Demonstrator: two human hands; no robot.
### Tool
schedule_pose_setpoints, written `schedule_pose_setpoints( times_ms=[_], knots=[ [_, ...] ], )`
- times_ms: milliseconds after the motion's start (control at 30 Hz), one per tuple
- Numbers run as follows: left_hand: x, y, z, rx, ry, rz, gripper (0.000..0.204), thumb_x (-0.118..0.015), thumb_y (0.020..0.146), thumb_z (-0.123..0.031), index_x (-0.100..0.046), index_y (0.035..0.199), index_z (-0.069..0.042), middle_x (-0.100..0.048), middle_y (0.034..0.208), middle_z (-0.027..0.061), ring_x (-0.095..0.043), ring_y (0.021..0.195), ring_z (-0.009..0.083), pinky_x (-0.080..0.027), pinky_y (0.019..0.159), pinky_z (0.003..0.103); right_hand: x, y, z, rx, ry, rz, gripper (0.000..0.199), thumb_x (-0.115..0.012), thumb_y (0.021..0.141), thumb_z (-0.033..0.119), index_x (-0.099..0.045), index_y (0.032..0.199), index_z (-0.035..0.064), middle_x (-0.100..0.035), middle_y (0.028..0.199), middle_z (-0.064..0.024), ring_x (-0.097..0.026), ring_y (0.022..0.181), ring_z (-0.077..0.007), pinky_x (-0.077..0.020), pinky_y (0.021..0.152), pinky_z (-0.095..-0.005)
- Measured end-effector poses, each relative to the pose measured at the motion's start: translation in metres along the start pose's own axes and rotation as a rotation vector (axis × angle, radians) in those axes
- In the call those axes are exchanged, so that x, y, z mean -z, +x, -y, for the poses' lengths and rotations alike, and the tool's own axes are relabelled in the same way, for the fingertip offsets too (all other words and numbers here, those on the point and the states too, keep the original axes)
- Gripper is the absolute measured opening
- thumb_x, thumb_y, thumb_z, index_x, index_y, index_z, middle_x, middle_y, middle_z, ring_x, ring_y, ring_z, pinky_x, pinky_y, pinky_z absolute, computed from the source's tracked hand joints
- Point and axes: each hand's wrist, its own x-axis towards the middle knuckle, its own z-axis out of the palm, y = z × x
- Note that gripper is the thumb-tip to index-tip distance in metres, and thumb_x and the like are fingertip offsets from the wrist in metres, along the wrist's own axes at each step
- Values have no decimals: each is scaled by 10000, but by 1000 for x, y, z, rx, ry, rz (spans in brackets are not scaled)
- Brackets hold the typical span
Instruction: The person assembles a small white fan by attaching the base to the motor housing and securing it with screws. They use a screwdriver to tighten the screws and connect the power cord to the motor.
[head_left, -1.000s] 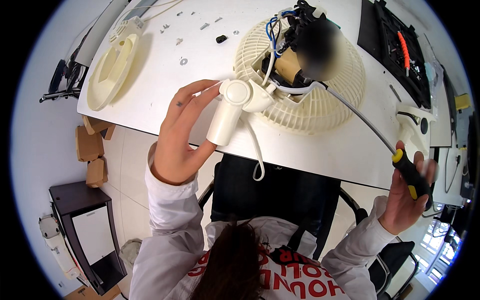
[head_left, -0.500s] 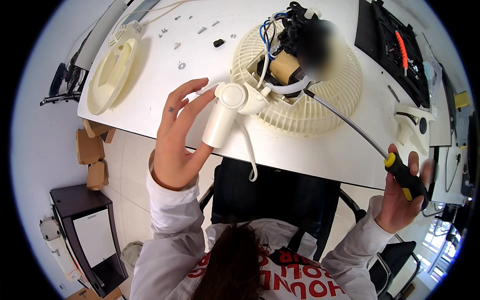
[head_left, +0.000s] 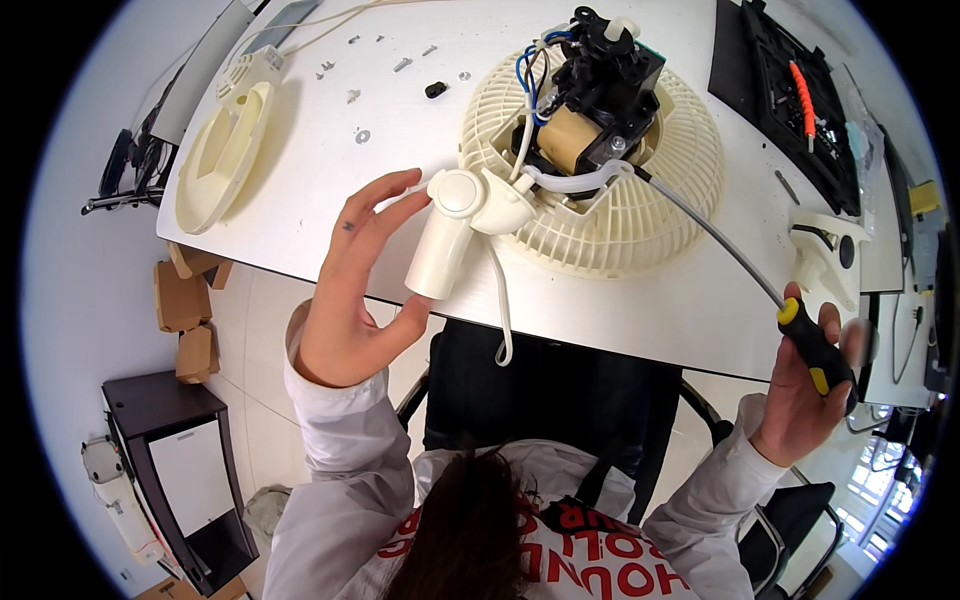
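Note:
A partly dismantled fan lies on the white table, its cream grille point(head_left: 625, 245) face down under a black motor unit point(head_left: 605, 75) with a tan coil cover and blue wires. My left hand point(head_left: 355, 285) grips the fan's cream neck tube point(head_left: 440, 260), thumb at its lower end and fingers up by the round joint. In my right hand point(head_left: 805, 395) is a screwdriver point(head_left: 720, 235) with a black and yellow handle. Its tip meets the right end of a curved white link arm point(head_left: 580, 180) beside the motor. A white cord point(head_left: 502, 310) hangs over the table edge.
Loose screws point(head_left: 402, 65), a washer point(head_left: 362, 136) and a small black part point(head_left: 436, 90) lie at the back left, near a cream base cover point(head_left: 225, 155). To the right are an open black tool case point(head_left: 800, 100) and a cream stand piece point(head_left: 826, 255).
The neck tube has shifted slightly down, and my left thumb with it. The screwdriver tip has moved a little up and right. The motor unit, blurred before, now shows clearly.

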Motion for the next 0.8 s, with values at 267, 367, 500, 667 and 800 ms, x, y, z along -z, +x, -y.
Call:
schedule_pose_setpoints(
  times_ms=[267,367,500,667,800],
  knots=[
    [-6,6,-14,50,-54,-189,538,-595,628,-67,-531,1160,-14,-491,1214,185,-453,1144,328,-321,985,389,0,1,-9,-5,34,2,346,-678,774,50,-407,985,97,-424,1062,-111,-180,1256,-548,-504,846,-516],
    [-15,12,-28,43,132,-323,432,-648,647,-84,-594,1073,-39,-531,1162,148,-494,1078,305,-378,924,367,-3,0,-11,6,-6,-48,349,-700,758,64,-435,981,104,-454,1042,-112,-209,1228,-579,-524,801,-522],
    [-29,32,-38,-133,361,-385,334,-691,641,-42,-652,972,-50,-596,1026,97,-540,958,261,-427,821,340,0,-1,-10,0,1,-73,353,-705,756,72,-434,979,108,-453,1037,-105,-226,1223,-577,-528,801,-513],
    [-45,55,-29,-340,424,-307,369,-711,625,-18,-655,988,-55,-623,928,66,-542,862,250,-442,734,335,1,-3,-10,-25,10,-67,349,-701,757,67,-428,970,108,-446,1021,-98,-236,1221,-572,-534,807,-504],
    [-46,56,-33,-308,430,-263,409,-713,606,1,-640,1004,-56,-630,899,60,-536,844,244,-446,723,325,2,-4,-13,-37,26,-68,346,-697,761,70,-422,968,107,-445,1012,-91,-240,1221,-568,-535,819,-492]
  ],
)
